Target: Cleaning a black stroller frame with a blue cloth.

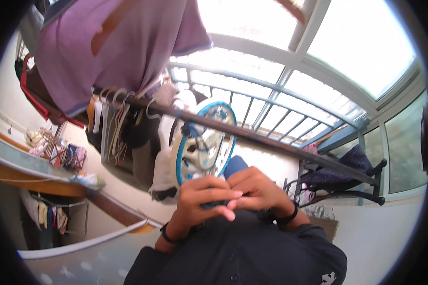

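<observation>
My left hand (204,197) and my right hand (258,188) meet in front of my chest, over a dark shirt (235,249). The left fingers reach across to the right hand, and the tip of the right thumb sits between the left forefinger and thumb. The right fingers are bent. No object shows clearly in either hand, though the overlap may hide something small. Each wrist wears a dark band. Just beyond the hands is a white plastic item with a blue rim (180,156), its exact kind unclear.
A dark metal clothes rail (249,135) crosses ahead, with several hangers (117,124) and garments on its left part. A purple garment (128,46) hangs overhead. Blue window bars (253,89) run behind. A dark folded item with a black frame (339,171) is at right; a glass-topped surface (82,263) at lower left.
</observation>
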Demonstrator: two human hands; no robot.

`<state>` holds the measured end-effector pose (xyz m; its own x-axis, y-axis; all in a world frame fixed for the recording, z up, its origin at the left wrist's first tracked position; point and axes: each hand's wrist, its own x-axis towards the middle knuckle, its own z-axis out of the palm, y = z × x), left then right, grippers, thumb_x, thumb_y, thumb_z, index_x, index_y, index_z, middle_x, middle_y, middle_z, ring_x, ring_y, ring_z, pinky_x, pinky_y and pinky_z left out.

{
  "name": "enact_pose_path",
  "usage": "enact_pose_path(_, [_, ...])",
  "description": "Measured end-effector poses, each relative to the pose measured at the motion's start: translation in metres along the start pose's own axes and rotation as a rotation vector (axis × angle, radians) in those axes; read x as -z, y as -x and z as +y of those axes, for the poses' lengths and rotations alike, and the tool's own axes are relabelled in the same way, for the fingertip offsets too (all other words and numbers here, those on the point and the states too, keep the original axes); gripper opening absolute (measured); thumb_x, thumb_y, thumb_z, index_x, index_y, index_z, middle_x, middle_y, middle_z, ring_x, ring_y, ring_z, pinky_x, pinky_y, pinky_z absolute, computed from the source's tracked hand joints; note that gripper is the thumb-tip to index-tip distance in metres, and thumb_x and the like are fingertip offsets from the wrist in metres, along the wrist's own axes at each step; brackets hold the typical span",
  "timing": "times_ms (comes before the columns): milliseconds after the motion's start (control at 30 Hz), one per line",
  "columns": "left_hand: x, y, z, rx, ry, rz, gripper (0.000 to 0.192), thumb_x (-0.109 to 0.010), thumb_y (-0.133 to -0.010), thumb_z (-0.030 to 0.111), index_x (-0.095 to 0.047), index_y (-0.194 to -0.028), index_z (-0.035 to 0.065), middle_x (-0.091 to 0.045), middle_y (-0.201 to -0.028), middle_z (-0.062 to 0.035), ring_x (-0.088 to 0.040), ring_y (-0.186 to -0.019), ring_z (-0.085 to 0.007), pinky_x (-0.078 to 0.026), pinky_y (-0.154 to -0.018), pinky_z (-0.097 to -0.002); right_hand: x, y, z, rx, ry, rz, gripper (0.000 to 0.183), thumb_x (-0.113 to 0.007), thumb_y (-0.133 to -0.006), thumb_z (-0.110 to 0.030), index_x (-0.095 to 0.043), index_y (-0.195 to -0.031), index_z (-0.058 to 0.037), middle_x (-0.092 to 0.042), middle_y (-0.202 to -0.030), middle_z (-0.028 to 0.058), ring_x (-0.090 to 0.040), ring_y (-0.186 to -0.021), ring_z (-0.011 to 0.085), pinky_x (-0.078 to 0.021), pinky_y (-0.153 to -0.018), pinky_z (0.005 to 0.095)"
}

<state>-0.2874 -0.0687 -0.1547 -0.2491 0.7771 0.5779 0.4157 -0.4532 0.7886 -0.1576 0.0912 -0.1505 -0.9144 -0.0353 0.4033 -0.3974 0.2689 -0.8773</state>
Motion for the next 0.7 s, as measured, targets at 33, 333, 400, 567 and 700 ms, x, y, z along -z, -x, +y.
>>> enact_pose_path(33, [0.0, 0.002, -0.001, 0.004, 0.004, 0.009, 0.044, -0.086, -0.066, 0.029, -0.078, -0.104, 0.0092, -0.068, -0.089, -0.0052, -0.068, -0.075, -0.021, -0.053, -0.065, -0.0305, -0.001, 0.001, 0.0, -0.015, 0.0, -0.012, 0.027, -0.076, -0.088, -0.017, -0.062, -0.071, 0.0008, -0.053, -0.063, 0.0095, -0.054, -0.055, 0.0257, -0.0365, -0.05, 0.0367])
enact_pose_path(333, [-0.009, 0.004, -0.003, -0.019, 0.049, -0.093, 0.042, -0.086, -0.068, 0.01, -0.077, -0.109, 0.0084, -0.07, -0.093, -0.0062, -0.071, -0.081, -0.0201, -0.056, -0.071, -0.0298, -0.003, 0.017, 0.01, -0.004, -0.202, -0.085, 0.027, -0.065, -0.096, -0.024, -0.07, -0.084, -0.0005, -0.066, -0.076, 0.0091, -0.063, -0.067, 0.0211, -0.0446, -0.058, 0.0318])
enact_pose_path(400, [-0.011, 0.003, -0.003, -0.012, 0.046, -0.099, 0.042, -0.086, -0.068, 0.009, -0.077, -0.11, 0.0082, -0.07, -0.093, -0.0065, -0.071, -0.082, -0.0201, -0.056, -0.071, -0.0297, -0.002, 0.019, 0.01, -0.002, -0.219, -0.074, 0.027, -0.065, -0.096, -0.025, -0.07, -0.084, -0.0005, -0.066, -0.076, 0.0095, -0.064, -0.068, 0.0216, -0.045, -0.059, 0.0317])
enact_pose_path(567, [-0.014, -0.007, -0.005, 0.019, 0.098, -0.202, 0.043, -0.085, -0.07, 0.007, -0.076, -0.112, 0.0083, -0.07, -0.094, -0.0068, -0.07, -0.082, -0.0205, -0.056, -0.072, -0.031, 0.003, 0.033, 0.01, -0.009, -0.134, 0.018, 0.028, -0.066, -0.096, -0.026, -0.071, -0.086, 0.0001, -0.066, -0.077, 0.0103, -0.064, -0.068, 0.0223, -0.0451, -0.059, 0.0314])
enact_pose_path(700, [-0.019, -0.011, -0.006, 0.003, 0.118, -0.245, 0.041, -0.085, -0.071, 0.007, -0.076, -0.111, 0.008, -0.069, -0.095, -0.0073, -0.07, -0.082, -0.0207, -0.056, -0.071, -0.0313, 0.002, 0.045, 0.001, -0.069, -0.087, 0.054, 0.027, -0.067, -0.094, -0.025, -0.07, -0.086, 0.0004, -0.066, -0.078, 0.0112, -0.064, -0.069, 0.023, -0.0449, -0.059, 0.0312])
